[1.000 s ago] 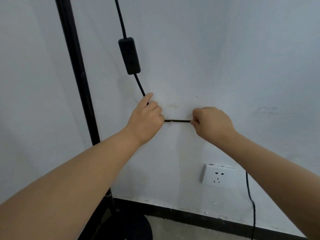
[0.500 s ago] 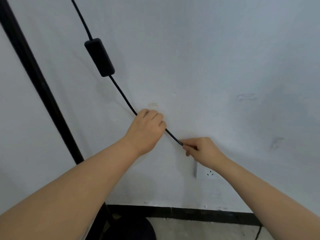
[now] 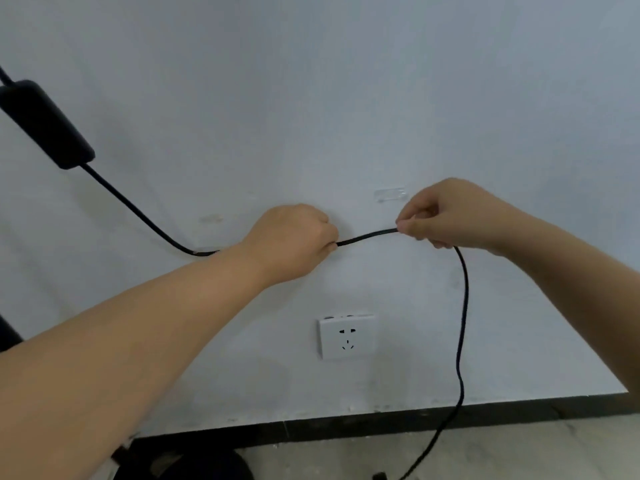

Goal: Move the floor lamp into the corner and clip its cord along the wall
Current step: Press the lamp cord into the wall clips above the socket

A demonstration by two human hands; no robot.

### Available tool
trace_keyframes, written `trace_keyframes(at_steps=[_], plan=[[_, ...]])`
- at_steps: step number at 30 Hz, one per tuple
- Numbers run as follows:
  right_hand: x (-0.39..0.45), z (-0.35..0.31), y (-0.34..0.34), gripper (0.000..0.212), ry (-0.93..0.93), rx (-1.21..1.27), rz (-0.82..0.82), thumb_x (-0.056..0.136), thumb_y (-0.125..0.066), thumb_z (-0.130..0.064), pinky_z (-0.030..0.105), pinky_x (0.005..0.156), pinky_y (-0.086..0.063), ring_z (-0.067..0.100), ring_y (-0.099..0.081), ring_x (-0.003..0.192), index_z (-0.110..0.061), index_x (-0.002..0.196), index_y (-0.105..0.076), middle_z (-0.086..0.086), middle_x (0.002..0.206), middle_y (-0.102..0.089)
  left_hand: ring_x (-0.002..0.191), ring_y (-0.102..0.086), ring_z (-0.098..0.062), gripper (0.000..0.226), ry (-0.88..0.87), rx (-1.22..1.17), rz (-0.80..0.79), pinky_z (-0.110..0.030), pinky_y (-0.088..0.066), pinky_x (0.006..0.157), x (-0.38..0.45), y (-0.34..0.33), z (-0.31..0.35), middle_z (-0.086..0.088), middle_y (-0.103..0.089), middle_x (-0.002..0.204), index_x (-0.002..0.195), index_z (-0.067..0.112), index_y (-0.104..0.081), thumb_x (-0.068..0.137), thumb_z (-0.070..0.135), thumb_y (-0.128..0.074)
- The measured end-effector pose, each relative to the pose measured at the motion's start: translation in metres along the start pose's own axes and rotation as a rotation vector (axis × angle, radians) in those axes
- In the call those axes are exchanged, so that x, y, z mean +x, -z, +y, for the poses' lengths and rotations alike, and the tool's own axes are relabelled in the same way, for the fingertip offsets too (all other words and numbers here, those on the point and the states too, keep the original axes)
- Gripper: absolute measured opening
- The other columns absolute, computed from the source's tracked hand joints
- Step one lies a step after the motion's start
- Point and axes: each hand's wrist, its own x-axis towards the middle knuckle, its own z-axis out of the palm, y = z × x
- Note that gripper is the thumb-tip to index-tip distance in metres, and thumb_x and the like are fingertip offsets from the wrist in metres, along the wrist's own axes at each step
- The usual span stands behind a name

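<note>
The lamp's black cord (image 3: 367, 235) runs from a black inline switch (image 3: 45, 124) at the upper left, down along the white wall, and passes through a small clip (image 3: 206, 251) left of my left wrist. My left hand (image 3: 294, 240) pinches the cord against the wall. My right hand (image 3: 453, 216) pinches it further right, just below a clear clip (image 3: 390, 195) stuck on the wall. Between the hands the cord is taut. Past my right hand it hangs down to the floor. The lamp's dark base (image 3: 194, 465) shows at the bottom left.
A white wall socket (image 3: 347, 337) sits below my hands, with nothing plugged in. A black skirting board (image 3: 381, 422) runs along the foot of the wall above a grey floor (image 3: 519, 452). A faint stick-on patch (image 3: 210, 218) marks the wall above the left clip.
The view has swung right, so the lamp pole is out of sight. Both hands have slid rightward along the cord, and my right hand has risen to just under the clear clip.
</note>
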Motion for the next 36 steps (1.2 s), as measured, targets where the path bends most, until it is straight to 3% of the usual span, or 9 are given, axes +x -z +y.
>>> trace_keyframes(at_steps=[4, 9, 15, 19, 23, 26, 29, 32, 36], plan=[[0.001, -0.006, 0.016, 0.021, -0.047, -0.197, 0.005, 0.078, -0.064, -0.025, 0.017, 0.039, -0.039, 0.006, -0.050, 0.039, -0.013, 0.062, -0.060, 0.001, 0.051, -0.053, 0.103, -0.057, -0.025, 0.024, -0.010, -0.087, 0.011, -0.029, -0.045, 0.073, 0.017, 0.007, 0.010, -0.006, -0.065, 0.107, 0.108, 0.015, -0.063, 0.096, 0.024, -0.045], [0.004, -0.011, 0.021, 0.042, -0.092, -0.438, 0.205, 0.073, -0.066, -0.040, 0.024, 0.046, -0.030, 0.025, -0.050, 0.067, -0.010, 0.054, -0.044, 0.002, 0.056, -0.045, 0.099, -0.058, -0.024, 0.019, 0.054, -0.161, 0.080, -0.029, -0.045, 0.072, 0.030, 0.009, 0.012, -0.005, -0.066, 0.105, 0.104, 0.014, -0.064, 0.092, 0.019, -0.050], [0.009, -0.024, 0.025, 0.017, -0.048, -0.499, 0.252, 0.078, -0.060, -0.014, 0.019, 0.044, -0.026, 0.025, -0.048, 0.063, -0.009, 0.065, -0.050, 0.001, 0.058, -0.040, 0.087, -0.061, -0.030, 0.014, 0.173, -0.250, 0.140, -0.026, -0.034, 0.062, 0.042, 0.017, 0.022, -0.011, -0.070, 0.095, 0.093, 0.010, -0.063, 0.090, 0.023, -0.056], [0.011, -0.029, 0.016, 0.039, -0.023, -0.622, 0.264, 0.079, -0.057, -0.005, 0.020, 0.042, -0.019, 0.016, -0.031, 0.046, -0.012, 0.051, -0.031, 0.003, 0.056, -0.033, 0.074, -0.056, -0.031, 0.017, 0.233, -0.301, 0.112, -0.032, -0.039, 0.060, 0.048, 0.016, 0.032, -0.017, -0.068, 0.089, 0.076, 0.013, -0.046, 0.088, 0.018, -0.058], [0.015, -0.035, 0.020, 0.044, 0.051, -0.685, 0.298, 0.082, -0.056, -0.003, 0.021, 0.042, -0.017, 0.015, -0.028, 0.046, -0.012, 0.050, -0.026, 0.003, 0.056, -0.030, 0.079, -0.061, -0.033, 0.014, 0.263, -0.322, 0.169, -0.036, -0.049, 0.065, 0.048, 0.015, 0.033, -0.016, -0.070, 0.095, 0.098, 0.008, -0.049, 0.090, 0.017, -0.055], [0.019, -0.035, 0.021, 0.036, 0.110, -0.673, 0.307, 0.082, -0.054, -0.002, 0.022, 0.042, -0.019, 0.017, -0.032, 0.048, -0.009, 0.053, -0.033, 0.003, 0.057, -0.031, 0.088, -0.064, -0.033, 0.022, 0.273, -0.333, 0.202, -0.039, -0.054, 0.072, 0.048, 0.012, 0.034, -0.014, -0.071, 0.101, 0.110, 0.006, -0.051, 0.092, 0.017, -0.051], [0.022, -0.032, 0.031, 0.009, 0.209, -0.605, 0.287, 0.084, -0.055, -0.008, 0.024, 0.050, -0.033, 0.029, -0.050, 0.071, -0.002, 0.078, -0.056, 0.010, 0.076, -0.053, 0.089, -0.063, -0.032, 0.018, 0.269, -0.335, 0.235, -0.039, -0.052, 0.071, 0.047, 0.010, 0.036, -0.012, -0.070, 0.101, 0.107, 0.007, -0.055, 0.092, 0.016, -0.049], [0.022, -0.015, 0.041, 0.016, 0.301, -0.496, 0.310, 0.084, -0.058, -0.017, 0.030, 0.068, -0.036, 0.029, -0.053, 0.085, -0.001, 0.083, -0.061, 0.012, 0.087, -0.056, 0.089, -0.062, -0.031, 0.017, 0.260, -0.326, 0.301, -0.036, -0.049, 0.067, 0.045, 0.009, 0.035, -0.011, -0.069, 0.098, 0.101, 0.008, -0.062, 0.092, 0.017, -0.051], [0.020, 0.010, 0.040, 0.014, 0.356, -0.345, 0.449, 0.081, -0.062, -0.013, 0.021, 0.064, -0.030, 0.024, -0.054, 0.078, 0.000, 0.080, -0.065, 0.017, 0.086, -0.064, 0.074, -0.067, -0.032, 0.010, 0.147, -0.297, 0.418, -0.038, -0.053, 0.057, 0.042, 0.013, 0.036, -0.019, -0.071, 0.083, 0.092, 0.002, -0.068, 0.083, 0.002, -0.063]])
